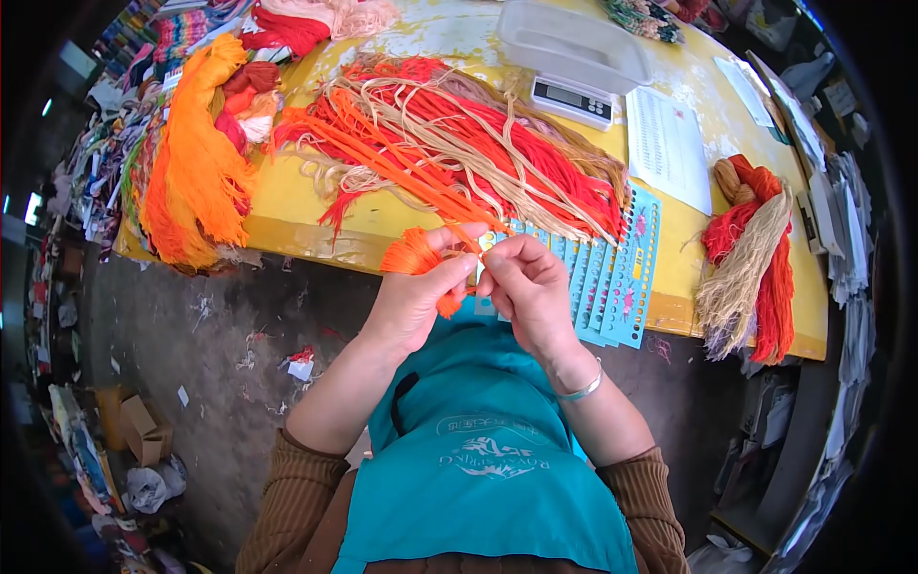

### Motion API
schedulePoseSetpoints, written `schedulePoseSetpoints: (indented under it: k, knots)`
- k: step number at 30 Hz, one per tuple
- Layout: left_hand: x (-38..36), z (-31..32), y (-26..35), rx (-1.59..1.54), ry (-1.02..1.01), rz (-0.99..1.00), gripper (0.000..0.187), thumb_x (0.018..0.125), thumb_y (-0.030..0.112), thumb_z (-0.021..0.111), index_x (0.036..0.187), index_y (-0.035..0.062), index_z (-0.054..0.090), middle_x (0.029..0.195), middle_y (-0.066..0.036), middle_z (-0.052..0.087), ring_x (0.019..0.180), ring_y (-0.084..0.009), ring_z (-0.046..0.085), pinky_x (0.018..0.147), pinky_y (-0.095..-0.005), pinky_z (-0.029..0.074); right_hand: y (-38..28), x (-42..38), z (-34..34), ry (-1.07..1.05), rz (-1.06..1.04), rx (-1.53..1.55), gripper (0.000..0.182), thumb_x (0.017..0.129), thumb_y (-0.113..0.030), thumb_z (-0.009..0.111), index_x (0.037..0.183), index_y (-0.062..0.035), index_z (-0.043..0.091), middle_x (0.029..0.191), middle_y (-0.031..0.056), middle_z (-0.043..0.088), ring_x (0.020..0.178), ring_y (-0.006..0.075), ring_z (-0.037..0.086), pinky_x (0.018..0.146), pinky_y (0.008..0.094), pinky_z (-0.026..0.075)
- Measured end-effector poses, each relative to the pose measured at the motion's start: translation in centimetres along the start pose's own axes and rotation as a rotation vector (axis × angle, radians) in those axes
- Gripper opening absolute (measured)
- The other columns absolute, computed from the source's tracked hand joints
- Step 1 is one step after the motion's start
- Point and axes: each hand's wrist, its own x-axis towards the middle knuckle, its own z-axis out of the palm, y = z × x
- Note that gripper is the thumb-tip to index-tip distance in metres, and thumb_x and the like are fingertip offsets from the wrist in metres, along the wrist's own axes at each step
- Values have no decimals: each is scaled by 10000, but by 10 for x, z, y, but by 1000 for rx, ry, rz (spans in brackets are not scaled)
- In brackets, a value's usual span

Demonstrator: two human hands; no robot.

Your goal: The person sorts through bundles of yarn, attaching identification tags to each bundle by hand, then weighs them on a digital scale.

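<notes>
Orange thread (411, 253) is bunched in my left hand (421, 297), whose fingers are closed round it. My right hand (529, 290) pinches the thread close to the left fingertips, just past the table's front edge. From there orange strands run up and left over a large spread of red, beige and orange threads (469, 143). Beneath the lower right end of that spread lie blue cards with punched holes (639, 251), overlapping one another and jutting over the edge. What the right fingertips pinch is small and partly hidden.
The yellow table (325, 225) also bears a digital scale (572, 99) with a clear plastic tub (574, 43) on it, and a printed sheet (666, 143). Thick orange skeins (196, 163) hang over the left edge; red and beige skeins (751, 258) hang at right. Scraps litter the floor.
</notes>
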Motion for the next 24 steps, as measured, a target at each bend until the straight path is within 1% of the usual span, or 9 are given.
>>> schedulePoseSetpoints:
  k: [1,3,4,6,16,24]
  knots:
    - [0,1,1,0,0,0,330,909,66,599,1231,-1,582,793,5,539,695,-73,502,659,-223,426,0,0,1,0,0,0,62,950,-92,578,939,-31,585,682,49,636,462,38,448,405,183,313]
    - [-1,5,2,3,46,-24,333,896,47,614,1223,-5,583,765,30,504,641,-28,441,577,-179,369,1,-1,2,12,16,-4,71,953,-96,576,932,-29,586,679,50,633,459,37,445,407,180,322]
    - [-1,4,1,4,46,-24,333,896,47,614,1223,-5,583,765,30,504,641,-28,441,577,-179,369,1,-1,2,13,16,-4,71,953,-96,576,932,-29,586,679,50,633,459,37,445,407,180,322]
    - [1,1,-3,29,71,7,311,917,69,605,1222,11,593,812,30,546,599,-4,404,521,-156,334,2,-1,2,13,40,29,75,952,-100,579,932,-28,587,676,51,631,456,39,445,406,179,319]
    - [2,0,-3,68,81,9,307,922,59,591,1224,6,601,841,28,546,592,-4,405,513,-159,337,1,0,1,48,91,89,105,964,-140,565,920,-45,571,670,51,618,450,53,431,406,189,298]
    - [2,3,-3,99,95,26,306,923,65,588,1223,3,605,801,30,535,588,-15,413,515,-166,338,2,2,-2,64,121,127,103,960,-141,573,923,-45,565,665,54,612,448,57,423,409,190,296]
